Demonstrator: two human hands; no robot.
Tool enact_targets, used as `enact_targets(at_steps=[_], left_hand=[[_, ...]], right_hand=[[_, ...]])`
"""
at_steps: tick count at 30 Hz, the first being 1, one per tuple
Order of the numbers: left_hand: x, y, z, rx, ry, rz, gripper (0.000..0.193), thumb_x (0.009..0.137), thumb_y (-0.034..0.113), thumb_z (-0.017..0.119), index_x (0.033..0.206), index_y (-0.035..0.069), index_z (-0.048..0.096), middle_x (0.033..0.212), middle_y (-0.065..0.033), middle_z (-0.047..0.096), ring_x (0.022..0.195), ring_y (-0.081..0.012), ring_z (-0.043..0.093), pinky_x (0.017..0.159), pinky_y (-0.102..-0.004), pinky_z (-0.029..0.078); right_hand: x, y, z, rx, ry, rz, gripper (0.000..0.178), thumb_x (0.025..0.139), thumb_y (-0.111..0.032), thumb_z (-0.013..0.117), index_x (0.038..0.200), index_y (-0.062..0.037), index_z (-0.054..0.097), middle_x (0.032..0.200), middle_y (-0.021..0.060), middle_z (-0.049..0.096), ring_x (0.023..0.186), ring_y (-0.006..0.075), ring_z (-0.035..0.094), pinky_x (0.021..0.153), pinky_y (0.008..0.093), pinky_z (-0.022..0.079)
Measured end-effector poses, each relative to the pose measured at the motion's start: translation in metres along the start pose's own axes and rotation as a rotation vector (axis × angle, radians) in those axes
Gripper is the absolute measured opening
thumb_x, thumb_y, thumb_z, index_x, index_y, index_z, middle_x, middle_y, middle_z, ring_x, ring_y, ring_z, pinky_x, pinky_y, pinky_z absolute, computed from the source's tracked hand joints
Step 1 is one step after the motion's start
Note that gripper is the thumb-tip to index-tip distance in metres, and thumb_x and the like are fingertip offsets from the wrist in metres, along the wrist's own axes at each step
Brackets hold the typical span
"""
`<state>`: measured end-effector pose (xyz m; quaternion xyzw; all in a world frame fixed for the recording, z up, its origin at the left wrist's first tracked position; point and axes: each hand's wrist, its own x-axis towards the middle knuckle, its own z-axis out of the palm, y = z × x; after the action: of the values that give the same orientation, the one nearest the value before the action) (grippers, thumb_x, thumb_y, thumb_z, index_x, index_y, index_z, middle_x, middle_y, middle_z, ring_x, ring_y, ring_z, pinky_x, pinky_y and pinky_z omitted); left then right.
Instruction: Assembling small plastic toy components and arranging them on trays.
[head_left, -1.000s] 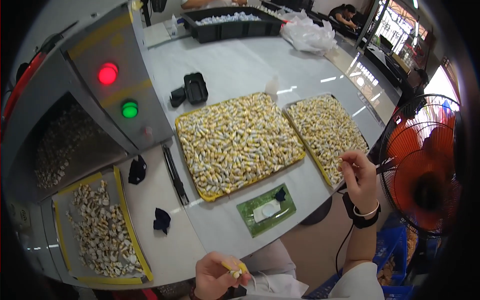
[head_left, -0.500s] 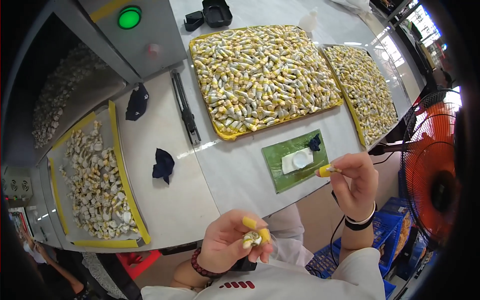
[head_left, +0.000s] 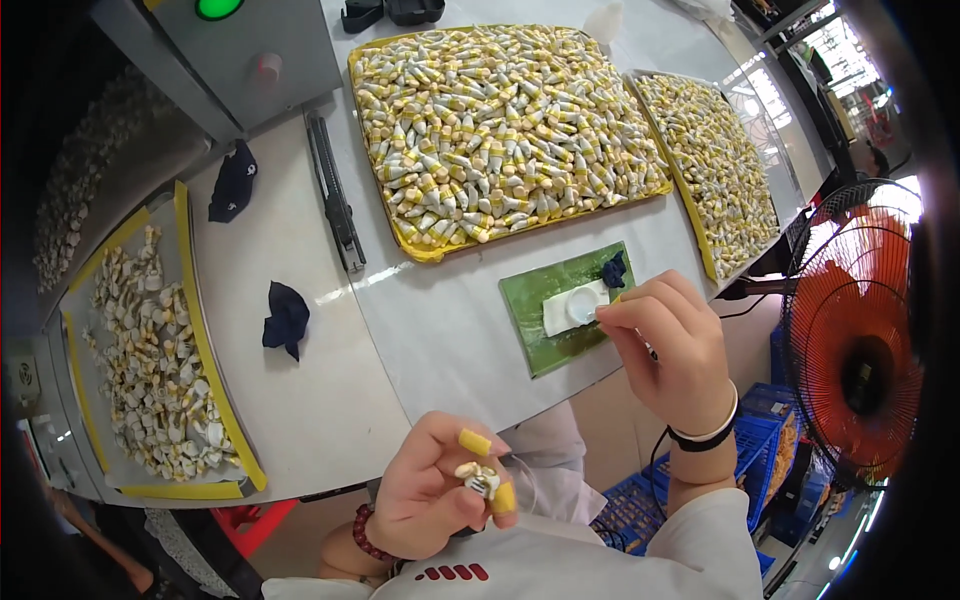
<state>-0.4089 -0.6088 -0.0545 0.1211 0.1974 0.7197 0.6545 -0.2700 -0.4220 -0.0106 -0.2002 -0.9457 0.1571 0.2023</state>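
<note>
My left hand, yellow wraps on some of its fingertips, is closed around a small glossy white piece with dark and yellowish marks. Its exact kind is unclear. Over the green board, my right hand has its thumb and forefinger pinched together, the tips at the edge of a small clear round dish. What this pinch holds, if anything, I cannot make out; a bit of yellow shows by the fingertips. Under the dish lies a white pad, and a crumpled dark cloth rests at the board's far corner.
Two yellow-edged trays hold many small white-and-yellow cones. Left stands another tray of whitish pieces. Dark cloth scraps and a black bar lie between. A fan and blue crates stand right.
My right hand has moved left and down toward the clear dish, its fingers now turned down. The left hand still holds the small piece. The whole view has shifted slightly.
</note>
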Motion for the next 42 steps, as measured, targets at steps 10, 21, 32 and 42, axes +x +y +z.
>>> enact_targets(at_steps=[10, 21, 32, 42], left_hand=[[-0.001, -0.007, -0.004, 0.447, 0.024, 0.320, 0.034, 0.072, -0.002, 0.070, 0.099, -0.004, 0.049, 0.087, -0.0178, 0.062, 0.082, -0.0214, 0.063, 0.069, -0.0294, 0.051], [0.004, 0.000, 0.001, 1.180, 0.038, 0.609, 0.039, 0.067, 0.009, 0.077, 0.092, 0.001, 0.047, 0.077, -0.0169, 0.063, 0.073, -0.0227, 0.065, 0.072, -0.0402, 0.054], [0.003, 0.017, 0.012, 1.465, -0.090, 0.542, 0.034, 0.066, 0.001, 0.070, 0.096, -0.004, 0.055, 0.087, -0.0195, 0.063, 0.080, -0.0267, 0.064, 0.077, -0.0413, 0.051], [0.002, 0.008, 0.011, 1.505, -0.065, 0.665, 0.025, 0.071, -0.002, 0.064, 0.093, -0.011, 0.057, 0.088, -0.0236, 0.062, 0.081, -0.0297, 0.064, 0.073, -0.0386, 0.054]], right_hand=[[-0.004, -0.019, 0.004, 0.102, 0.167, 0.106, 0.017, 0.066, 0.007, 0.063, 0.080, -0.0017, 0.058, 0.070, 0.0084, 0.058, 0.059, 0.0233, 0.053, 0.054, 0.0297, 0.043], [-0.017, -0.061, 0.004, 0.493, 0.111, -0.190, 0.028, 0.055, -0.001, 0.072, 0.081, -0.0018, 0.062, 0.073, 0.0074, 0.061, 0.056, 0.0164, 0.053, 0.047, 0.0229, 0.043], [-0.016, -0.067, 0.011, 0.365, 0.175, -0.172, 0.023, 0.053, -0.003, 0.072, 0.074, -0.0007, 0.061, 0.063, 0.0054, 0.056, 0.049, 0.0153, 0.048, 0.041, 0.0222, 0.037], [-0.017, -0.069, 0.009, 0.304, 0.177, -0.194, 0.022, 0.055, -0.005, 0.072, 0.072, -0.0013, 0.059, 0.061, 0.0055, 0.055, 0.048, 0.0155, 0.048, 0.040, 0.0223, 0.036]])
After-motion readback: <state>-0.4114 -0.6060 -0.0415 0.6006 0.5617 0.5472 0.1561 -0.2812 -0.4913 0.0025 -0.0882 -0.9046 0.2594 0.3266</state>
